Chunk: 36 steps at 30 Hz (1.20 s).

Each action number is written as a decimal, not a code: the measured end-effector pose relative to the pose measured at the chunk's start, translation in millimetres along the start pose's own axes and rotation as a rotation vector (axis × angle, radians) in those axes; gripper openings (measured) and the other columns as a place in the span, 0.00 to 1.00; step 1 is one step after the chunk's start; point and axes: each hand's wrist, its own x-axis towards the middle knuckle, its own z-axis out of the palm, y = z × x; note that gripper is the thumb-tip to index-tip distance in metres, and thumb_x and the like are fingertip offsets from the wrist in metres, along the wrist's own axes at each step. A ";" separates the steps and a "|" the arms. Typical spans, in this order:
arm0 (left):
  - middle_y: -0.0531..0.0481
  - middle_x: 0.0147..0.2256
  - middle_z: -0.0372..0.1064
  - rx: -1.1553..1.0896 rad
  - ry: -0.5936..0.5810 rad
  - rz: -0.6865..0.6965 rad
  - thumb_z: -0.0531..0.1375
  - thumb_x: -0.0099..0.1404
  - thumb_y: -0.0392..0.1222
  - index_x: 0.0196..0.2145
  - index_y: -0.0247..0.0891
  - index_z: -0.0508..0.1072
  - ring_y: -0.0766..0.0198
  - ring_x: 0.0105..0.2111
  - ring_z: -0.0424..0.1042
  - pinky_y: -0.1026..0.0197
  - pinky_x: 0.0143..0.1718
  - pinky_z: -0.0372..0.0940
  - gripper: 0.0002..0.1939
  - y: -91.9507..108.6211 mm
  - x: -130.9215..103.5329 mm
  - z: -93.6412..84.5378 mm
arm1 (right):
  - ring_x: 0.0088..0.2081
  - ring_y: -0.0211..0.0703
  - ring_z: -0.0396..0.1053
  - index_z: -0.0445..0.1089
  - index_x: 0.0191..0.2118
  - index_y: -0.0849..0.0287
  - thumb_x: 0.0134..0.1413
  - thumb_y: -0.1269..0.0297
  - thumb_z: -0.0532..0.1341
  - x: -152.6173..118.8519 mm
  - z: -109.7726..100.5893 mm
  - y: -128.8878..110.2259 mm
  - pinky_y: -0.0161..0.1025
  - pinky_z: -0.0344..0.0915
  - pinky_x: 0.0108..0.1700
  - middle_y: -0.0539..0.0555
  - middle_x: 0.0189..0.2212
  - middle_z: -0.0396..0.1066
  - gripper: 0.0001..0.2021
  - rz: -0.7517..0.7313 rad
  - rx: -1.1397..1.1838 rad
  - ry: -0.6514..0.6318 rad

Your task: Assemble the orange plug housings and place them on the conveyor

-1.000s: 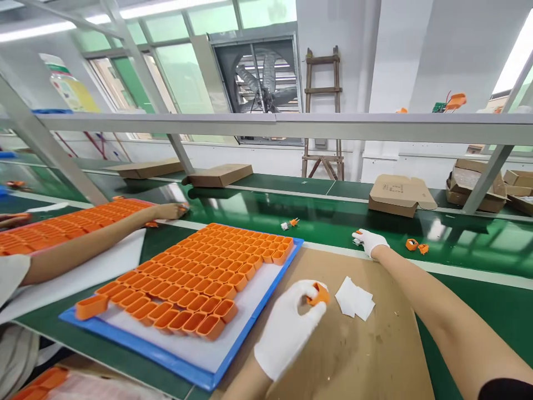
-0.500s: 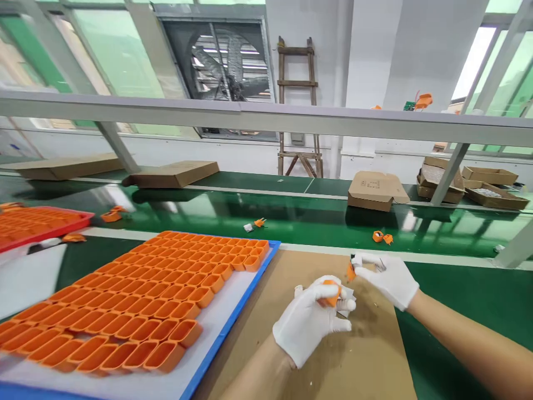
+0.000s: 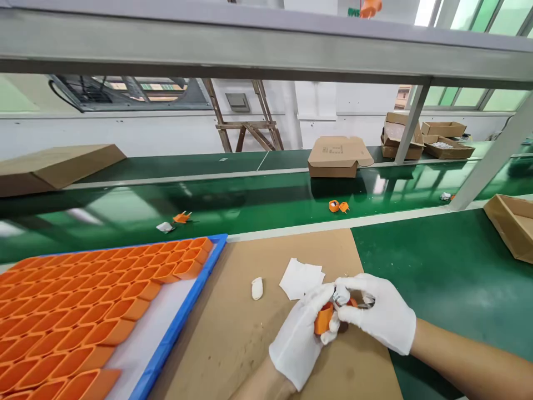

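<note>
White gloves cover both hands, which meet above a brown cardboard sheet (image 3: 225,333). An orange housing (image 3: 323,320) is gripped in my left hand (image 3: 300,333). My right hand (image 3: 377,312) pinches a small whitish part (image 3: 341,295) at the housing's top, with a metal tool (image 3: 367,302) and another orange piece (image 3: 352,303) also in its grasp. White paper pieces (image 3: 300,278) lie just behind my left hand, and a small white roll (image 3: 257,288) sits farther left on the cardboard.
Rows of orange housings (image 3: 120,283) fill a blue-edged tray (image 3: 183,325) at left. Loose orange plug parts (image 3: 182,217) rest on the green belt (image 3: 258,205) beyond. A grey shelf beam (image 3: 266,47) crosses above. An open carton (image 3: 514,225) stands at right.
The view has shifted right and down. My right hand has come in to meet my left hand, bringing its parts against the orange housing. The paper and white roll show more fully.
</note>
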 end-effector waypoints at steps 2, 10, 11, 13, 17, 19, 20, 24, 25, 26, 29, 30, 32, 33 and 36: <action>0.55 0.20 0.59 0.025 0.008 -0.014 0.56 0.67 0.51 0.29 0.36 0.68 0.72 0.19 0.51 0.68 0.19 0.46 0.16 0.7 0.8 -2.8 | 0.25 0.36 0.65 0.76 0.31 0.53 0.48 0.71 0.64 2.4 2.6 6.3 0.33 0.62 0.28 0.47 0.26 0.68 0.06 0.014 0.025 0.033; 0.55 0.20 0.59 0.047 0.025 -0.049 0.59 0.66 0.50 0.28 0.36 0.68 0.73 0.19 0.50 0.68 0.21 0.44 0.15 -1.3 2.7 -3.1 | 0.24 0.34 0.59 0.76 0.30 0.55 0.46 0.72 0.62 -1.4 4.6 7.7 0.33 0.59 0.28 0.47 0.25 0.63 0.07 0.052 -0.002 0.049; 0.55 0.20 0.59 0.040 0.041 -0.051 0.59 0.65 0.50 0.28 0.35 0.68 0.72 0.20 0.50 0.68 0.21 0.45 0.15 -1.7 2.9 -2.4 | 0.24 0.34 0.59 0.76 0.31 0.55 0.48 0.71 0.61 -2.2 4.5 6.6 0.33 0.59 0.27 0.47 0.25 0.63 0.07 0.037 -0.009 0.051; 0.55 0.19 0.59 0.029 0.063 -0.056 0.61 0.64 0.50 0.28 0.35 0.69 0.71 0.21 0.51 0.68 0.22 0.46 0.15 -2.8 3.6 -1.3 | 0.24 0.35 0.59 0.76 0.30 0.56 0.53 0.69 0.59 -3.5 4.6 5.3 0.33 0.59 0.27 0.47 0.24 0.62 0.07 -0.022 -0.035 0.077; 0.54 0.21 0.60 0.027 0.068 -0.068 0.62 0.63 0.50 0.34 0.36 0.71 0.70 0.23 0.53 0.68 0.22 0.46 0.13 -4.8 5.3 -0.8 | 0.24 0.36 0.61 0.75 0.26 0.56 0.57 0.65 0.57 -1.7 6.6 7.9 0.33 0.60 0.27 0.48 0.23 0.61 0.12 -0.022 -0.043 0.127; 0.53 0.22 0.61 0.046 0.066 -0.074 0.62 0.63 0.50 0.34 0.36 0.71 0.70 0.23 0.53 0.68 0.21 0.45 0.13 -4.5 5.7 -1.5 | 0.25 0.37 0.64 0.76 0.28 0.56 0.58 0.62 0.57 1.2 7.8 12.0 0.34 0.63 0.28 0.49 0.24 0.62 0.12 0.039 -0.013 0.110; 0.53 0.23 0.61 0.049 0.067 -0.078 0.62 0.63 0.50 0.33 0.36 0.71 0.70 0.23 0.53 0.68 0.21 0.45 0.14 -4.2 5.7 -2.0 | 0.26 0.38 0.66 0.77 0.30 0.57 0.57 0.61 0.58 2.5 8.3 14.4 0.34 0.65 0.29 0.50 0.25 0.64 0.11 0.065 0.004 0.102; 0.53 0.25 0.63 -0.033 0.066 -0.063 0.62 0.64 0.51 0.40 0.38 0.72 0.70 0.25 0.57 0.69 0.23 0.50 0.14 -4.4 6.3 -3.9 | 0.36 0.44 0.74 0.70 0.54 0.56 0.57 0.64 0.58 0.0 7.0 22.3 0.37 0.72 0.37 0.55 0.38 0.72 0.19 0.003 -0.008 0.152; 0.52 0.26 0.64 -0.070 0.050 -0.050 0.63 0.63 0.50 0.39 0.38 0.72 0.70 0.26 0.58 0.69 0.23 0.50 0.13 -5.5 6.6 -4.1 | 0.40 0.45 0.74 0.66 0.59 0.54 0.58 0.65 0.57 -2.6 6.0 23.3 0.38 0.73 0.39 0.57 0.45 0.72 0.23 -0.080 -0.068 0.155; 0.52 0.27 0.63 -0.110 0.031 -0.037 0.63 0.63 0.49 0.37 0.37 0.72 0.70 0.26 0.59 0.69 0.23 0.51 0.12 -7.0 7.1 -4.1 | 0.43 0.46 0.74 0.62 0.62 0.52 0.59 0.67 0.56 -5.6 4.8 23.8 0.39 0.72 0.42 0.58 0.51 0.69 0.25 -0.176 -0.151 0.145; 0.53 0.25 0.62 -0.202 -0.012 -0.020 0.65 0.62 0.48 0.29 0.35 0.71 0.71 0.25 0.60 0.69 0.23 0.52 0.13 -12.8 8.1 -3.0 | 0.44 0.46 0.74 0.54 0.66 0.50 0.60 0.71 0.53 -12.4 2.3 23.6 0.39 0.71 0.42 0.58 0.58 0.64 0.29 -0.402 -0.360 0.069; 0.53 0.24 0.62 -0.217 -0.008 -0.019 0.65 0.61 0.48 0.28 0.35 0.71 0.71 0.25 0.59 0.69 0.23 0.53 0.14 -14.6 8.1 -2.6 | 0.41 0.45 0.74 0.51 0.67 0.51 0.60 0.72 0.52 -13.2 1.9 23.2 0.38 0.71 0.40 0.58 0.56 0.67 0.30 -0.440 -0.396 0.052; 0.54 0.23 0.63 -0.223 0.012 -0.013 0.66 0.60 0.48 0.27 0.35 0.71 0.71 0.24 0.58 0.69 0.23 0.52 0.14 -17.0 7.8 -2.3 | 0.35 0.43 0.75 0.46 0.69 0.54 0.60 0.75 0.51 -12.6 1.9 22.1 0.38 0.70 0.34 0.57 0.48 0.74 0.32 -0.498 -0.453 0.037; 0.54 0.23 0.63 -0.215 0.018 -0.014 0.66 0.61 0.48 0.26 0.35 0.70 0.71 0.24 0.58 0.68 0.23 0.52 0.14 -17.4 7.5 -2.6 | 0.33 0.43 0.74 0.45 0.69 0.54 0.59 0.76 0.50 -11.5 2.2 21.3 0.38 0.69 0.32 0.57 0.45 0.75 0.33 -0.523 -0.486 0.036; 0.54 0.24 0.62 -0.196 0.012 -0.024 0.65 0.61 0.48 0.26 0.35 0.70 0.71 0.23 0.56 0.67 0.23 0.51 0.14 -15.5 6.9 -5.5 | 0.30 0.42 0.73 0.49 0.68 0.53 0.59 0.75 0.51 -8.6 3.8 17.8 0.37 0.69 0.31 0.56 0.43 0.75 0.32 -0.476 -0.499 0.002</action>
